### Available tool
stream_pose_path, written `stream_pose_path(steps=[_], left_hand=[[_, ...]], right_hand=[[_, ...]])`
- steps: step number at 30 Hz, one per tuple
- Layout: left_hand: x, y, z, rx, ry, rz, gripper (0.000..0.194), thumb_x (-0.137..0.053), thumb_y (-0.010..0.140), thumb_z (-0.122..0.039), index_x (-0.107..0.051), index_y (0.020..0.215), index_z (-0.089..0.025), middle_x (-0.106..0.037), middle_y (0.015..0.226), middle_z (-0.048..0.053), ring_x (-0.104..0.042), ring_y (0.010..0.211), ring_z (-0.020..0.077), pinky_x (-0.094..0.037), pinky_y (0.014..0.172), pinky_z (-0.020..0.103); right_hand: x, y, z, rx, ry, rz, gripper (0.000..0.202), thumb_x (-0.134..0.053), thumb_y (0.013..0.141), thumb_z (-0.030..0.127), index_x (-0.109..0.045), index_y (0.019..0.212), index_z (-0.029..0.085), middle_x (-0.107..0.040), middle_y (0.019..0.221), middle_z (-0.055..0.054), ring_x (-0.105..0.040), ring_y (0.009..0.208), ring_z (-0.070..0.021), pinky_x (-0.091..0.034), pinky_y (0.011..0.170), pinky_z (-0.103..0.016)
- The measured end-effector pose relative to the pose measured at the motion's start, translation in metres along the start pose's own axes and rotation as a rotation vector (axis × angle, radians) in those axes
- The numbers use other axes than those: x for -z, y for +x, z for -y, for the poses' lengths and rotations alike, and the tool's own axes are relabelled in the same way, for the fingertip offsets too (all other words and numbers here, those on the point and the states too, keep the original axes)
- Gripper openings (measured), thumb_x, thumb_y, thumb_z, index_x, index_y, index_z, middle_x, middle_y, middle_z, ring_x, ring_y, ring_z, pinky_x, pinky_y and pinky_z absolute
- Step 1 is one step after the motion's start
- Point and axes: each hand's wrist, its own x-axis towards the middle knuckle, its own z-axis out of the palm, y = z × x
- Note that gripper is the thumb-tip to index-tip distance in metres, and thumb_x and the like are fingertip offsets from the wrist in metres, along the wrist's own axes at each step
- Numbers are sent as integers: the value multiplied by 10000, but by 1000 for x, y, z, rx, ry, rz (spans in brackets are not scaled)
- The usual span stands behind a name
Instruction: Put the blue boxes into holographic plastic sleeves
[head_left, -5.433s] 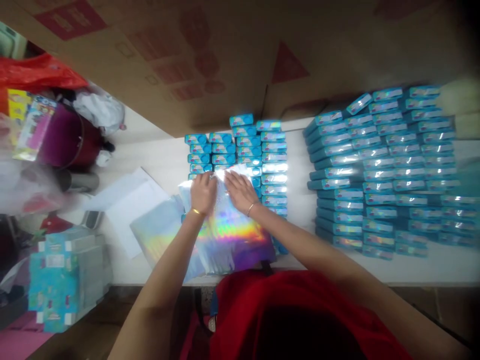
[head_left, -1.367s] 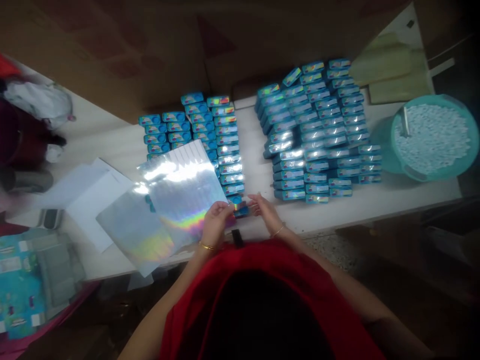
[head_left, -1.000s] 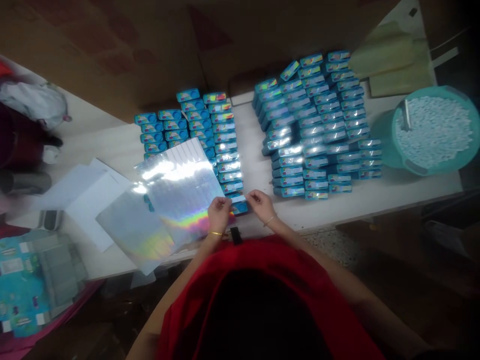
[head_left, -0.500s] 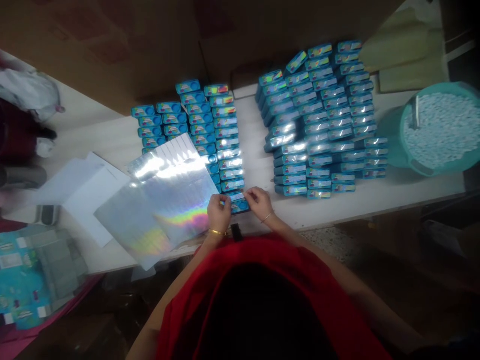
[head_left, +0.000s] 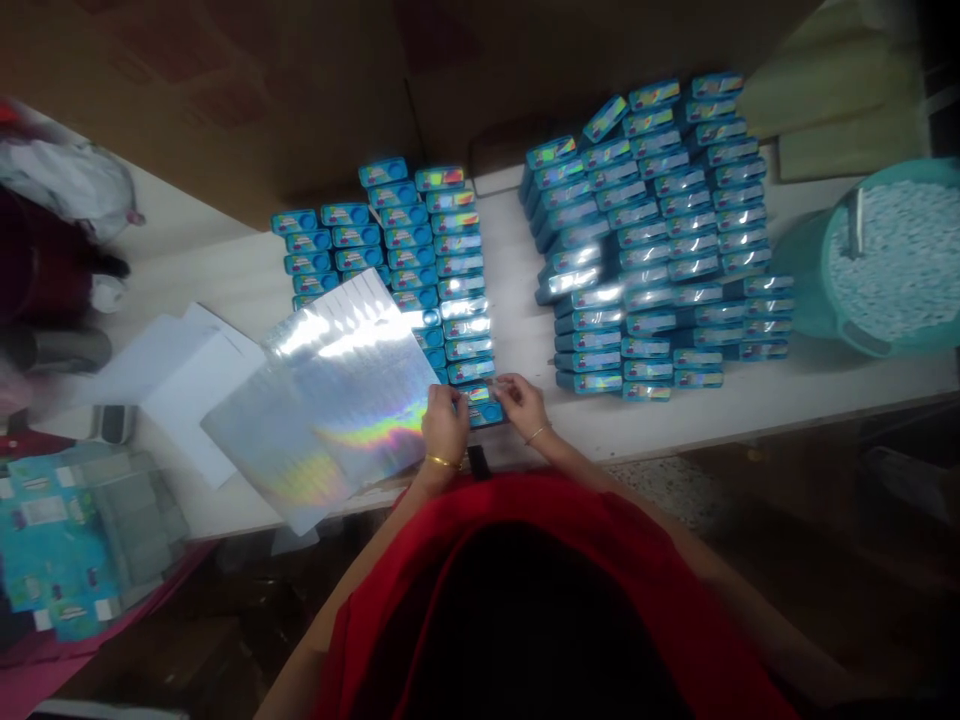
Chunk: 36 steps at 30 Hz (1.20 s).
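Note:
A narrow shiny sticker (head_left: 478, 395) lies across the end of a small blue box near the front of a column. My left hand (head_left: 445, 428) is closed in a pinch at its left end. At its right end, my right hand (head_left: 523, 405) pinches with thumb and forefinger. Just below is another blue box (head_left: 484, 413) with its printed end bare. Left of my hands, silvery holographic sticker sheets (head_left: 360, 380) overlap part of the blue box columns (head_left: 405, 235). The exact grip of the fingertips is too small to see fully.
Many blue boxes with shiny strips (head_left: 645, 250) stand in columns to the right. Beyond them is a turquoise tub (head_left: 806, 275) of white pieces with a metal scoop (head_left: 856, 225). White papers (head_left: 199, 400) and flattened blue cartons (head_left: 52, 540) lie left. Brown cardboard (head_left: 322, 90) rises behind.
The view has shifted slightly, so everything sits a little farther right. My hands stay at the same box, the sticker between them now catching yellow and rainbow light.

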Motion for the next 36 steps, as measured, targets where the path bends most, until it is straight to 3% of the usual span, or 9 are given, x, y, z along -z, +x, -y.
stream_pose_path(steps=[5,9,12,15,18,22,26,31,36], left_hand=[[8,-12,11,-191,159,43,377,-410,888,-138,-515,1241,-218,-530,1154,118,-573,916,206,-471,720,317],[6,-20,17,-341,408,176,436,-393,888,-111,-532,1283,-231,-541,1247,151,-555,943,253,-474,755,378],[5,-21,15,-351,424,214,451,-410,875,-104,-528,1293,-225,-533,1282,162,-552,952,257,-483,783,402],[19,-9,17,-393,253,172,420,-429,863,-106,-550,1250,-215,-545,1249,150,-559,990,232,-484,843,383],[55,27,34,-373,39,-25,314,-458,884,-196,-573,1176,-183,-602,1097,122,-577,967,203,-474,874,352],[120,101,83,-136,-8,-342,250,-460,884,-255,-590,1075,-160,-625,995,88,-581,796,168,-470,814,325],[159,161,131,-116,157,-371,342,-442,847,-192,-575,1159,-145,-578,1117,139,-560,1013,227,-434,906,351],[160,183,154,-173,354,-190,302,-425,892,-252,-625,1112,-201,-585,1090,122,-542,983,250,-424,822,356],[151,181,163,-240,432,-257,284,-412,928,-306,-667,1019,-217,-618,1035,115,-524,913,249,-375,763,353]], right_hand=[[15,-17,9,148,-192,23,386,-367,957,352,-651,1192,239,-630,1069,-78,-541,1019,-222,-400,938,-396],[13,-23,10,254,-288,191,415,-380,966,404,-563,1310,262,-556,1334,-59,-432,1258,-239,-328,1053,-431],[10,-18,7,275,-360,239,425,-361,971,426,-572,1294,247,-550,1354,-68,-383,1319,-260,-306,1076,-471],[11,-8,17,273,-388,112,430,-373,965,437,-616,1228,199,-594,1265,-122,-456,1239,-286,-353,1033,-487],[5,7,49,340,-358,-45,420,-409,956,411,-574,1270,185,-578,1250,-141,-485,1189,-284,-370,1019,-469],[-39,39,115,594,-387,111,450,-388,967,354,-484,1361,159,-502,1381,-131,-386,1317,-273,-277,1113,-454],[-115,83,164,717,-500,310,464,-381,971,292,-432,1405,136,-407,1483,-110,-252,1420,-256,-178,1170,-456],[-179,123,170,703,-599,430,522,-448,935,215,-378,1432,73,-320,1527,-139,-192,1447,-262,-155,1188,-453],[-184,128,161,694,-617,449,535,-451,945,260,-376,1431,50,-296,1534,-149,-202,1444,-276,-151,1190,-447]])
